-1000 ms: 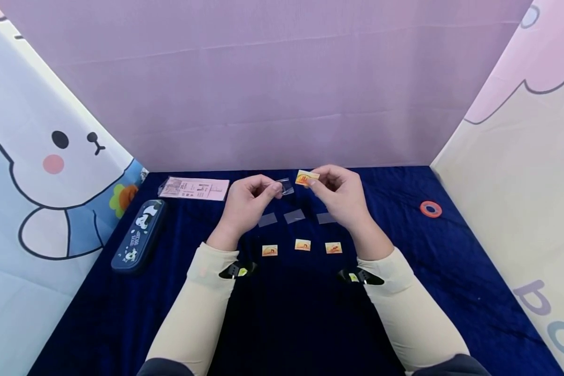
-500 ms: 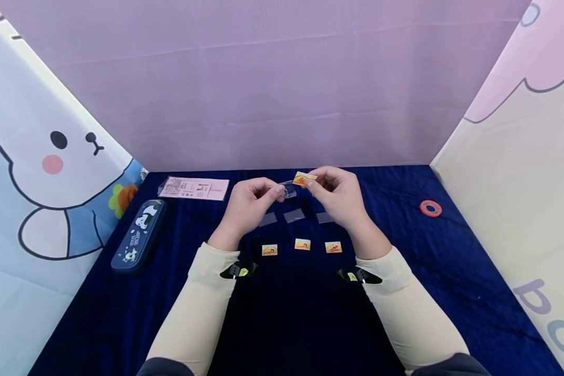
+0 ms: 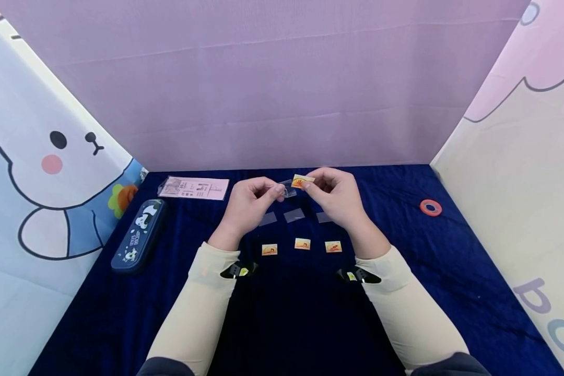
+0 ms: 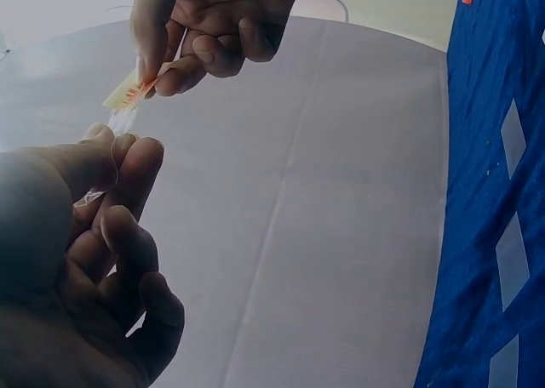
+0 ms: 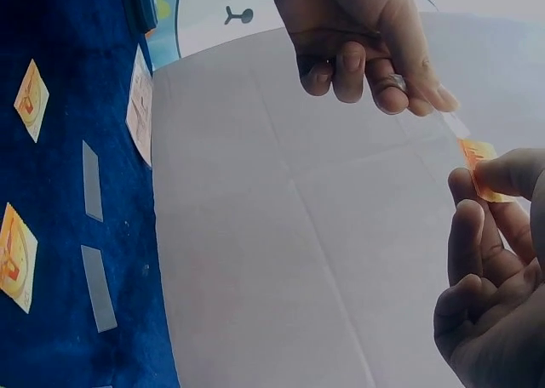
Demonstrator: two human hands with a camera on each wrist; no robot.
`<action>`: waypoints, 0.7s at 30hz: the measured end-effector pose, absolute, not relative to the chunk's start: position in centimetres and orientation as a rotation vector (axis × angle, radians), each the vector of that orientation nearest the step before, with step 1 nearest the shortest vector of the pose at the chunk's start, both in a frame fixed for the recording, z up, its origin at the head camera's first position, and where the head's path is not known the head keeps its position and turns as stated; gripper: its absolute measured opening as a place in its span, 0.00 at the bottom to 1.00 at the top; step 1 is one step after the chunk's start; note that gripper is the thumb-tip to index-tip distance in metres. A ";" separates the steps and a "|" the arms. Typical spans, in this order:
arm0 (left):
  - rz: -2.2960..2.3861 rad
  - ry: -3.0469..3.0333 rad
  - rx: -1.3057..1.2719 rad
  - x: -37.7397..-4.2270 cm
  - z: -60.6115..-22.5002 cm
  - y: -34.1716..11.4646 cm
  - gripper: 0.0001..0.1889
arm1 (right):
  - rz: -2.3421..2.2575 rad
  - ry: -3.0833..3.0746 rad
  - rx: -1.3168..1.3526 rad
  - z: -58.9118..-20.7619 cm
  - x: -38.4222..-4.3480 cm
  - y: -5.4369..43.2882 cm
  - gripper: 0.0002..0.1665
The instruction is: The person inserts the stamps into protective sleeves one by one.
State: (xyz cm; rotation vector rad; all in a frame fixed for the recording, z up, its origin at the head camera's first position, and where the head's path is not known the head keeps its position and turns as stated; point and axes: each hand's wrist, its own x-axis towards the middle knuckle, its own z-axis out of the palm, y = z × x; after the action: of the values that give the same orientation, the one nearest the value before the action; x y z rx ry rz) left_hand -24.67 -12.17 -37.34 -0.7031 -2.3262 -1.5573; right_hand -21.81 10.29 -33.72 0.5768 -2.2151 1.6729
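Note:
In the head view my left hand (image 3: pixel 248 204) pinches a small clear plastic sleeve (image 3: pixel 289 191) between thumb and fingertips. Opposite it, my right hand (image 3: pixel 337 199) grips a small orange-and-yellow stamp (image 3: pixel 301 181) by its right side. The stamp's left edge meets the sleeve's upper right; whether it sits inside, I cannot tell. Both wrist views show the stamp (image 5: pixel 479 152) and sleeve (image 4: pixel 123 121) raised above the cloth. Beneath the hands lie three more clear sleeves (image 3: pixel 294 215), one partly covered by the right hand. Nearer me is a row of three similar stamps (image 3: pixel 303 244).
A dark blue pencil case (image 3: pixel 139 236) with panda pictures lies at the left. Behind it is a pink printed packet (image 3: pixel 195 188). An orange-red ring (image 3: pixel 431 208) lies at the right on the blue cloth (image 3: pixel 456 271). Printed fabric walls enclose three sides.
My right hand has shifted slightly left and brought the stamp from apart to the sleeve's edge. The left hand has moved slightly right, still holding the sleeve.

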 end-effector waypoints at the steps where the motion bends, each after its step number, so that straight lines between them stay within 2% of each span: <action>1: -1.554 -2.324 -0.702 -24.7 -37.3 -12.2 0.11 | 1.669 -2.224 0.575 -33.7 -21.8 10.3 0.05; 11: -1.547 -2.326 -0.684 -24.6 -37.4 -12.2 0.11 | 1.650 -2.314 0.556 -33.8 -21.8 10.4 0.06; 21: -1.495 -2.343 -0.666 -24.7 -37.5 -12.1 0.11 | 1.626 -2.323 0.605 -36.7 -24.5 11.3 0.04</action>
State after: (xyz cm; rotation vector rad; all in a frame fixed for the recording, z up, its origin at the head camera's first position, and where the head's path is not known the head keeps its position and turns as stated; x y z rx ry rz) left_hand -24.72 -12.11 -37.53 -0.6664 -2.3429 -1.4949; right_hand -24.49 11.27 -36.75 0.6047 -2.3226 1.6260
